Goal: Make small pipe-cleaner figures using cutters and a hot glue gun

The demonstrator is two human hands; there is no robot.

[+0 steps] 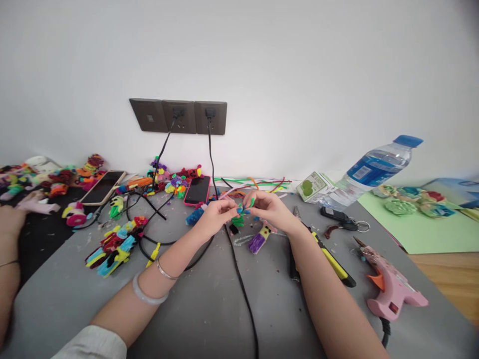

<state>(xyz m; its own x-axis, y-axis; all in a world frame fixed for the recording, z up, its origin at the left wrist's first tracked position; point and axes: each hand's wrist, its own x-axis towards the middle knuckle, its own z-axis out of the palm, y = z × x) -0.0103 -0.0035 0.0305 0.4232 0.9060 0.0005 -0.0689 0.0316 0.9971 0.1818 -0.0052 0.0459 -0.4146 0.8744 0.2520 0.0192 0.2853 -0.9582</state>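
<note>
My left hand (pixel 219 215) and my right hand (pixel 267 208) meet above the middle of the grey table, fingers pinched together. Between them is a small piece of green pipe cleaner (pixel 240 220), whose green end pokes up past my right fingertips. Fingers hide much of its shape, and both hands seem to grip it. Just below my right hand lies a small pipe-cleaner doll (pixel 259 239) with a purple lower half and a yellow top. A silvery tinsel stem (pixel 242 241) rests beside the doll. Blue fuzzy material (pixel 195 215) sits by my left hand.
A pink glue gun (pixel 392 284), yellow-black pliers (pixel 333 262), keys (pixel 348 219) and a tilted water bottle (pixel 377 167) are on the right. Black cables (pixel 239 279) cross the table. Phones (pixel 197 190) and colourful pipe-cleaner figures (pixel 116 244) lie left. Another person's arm (pixel 9 274) reaches in far left.
</note>
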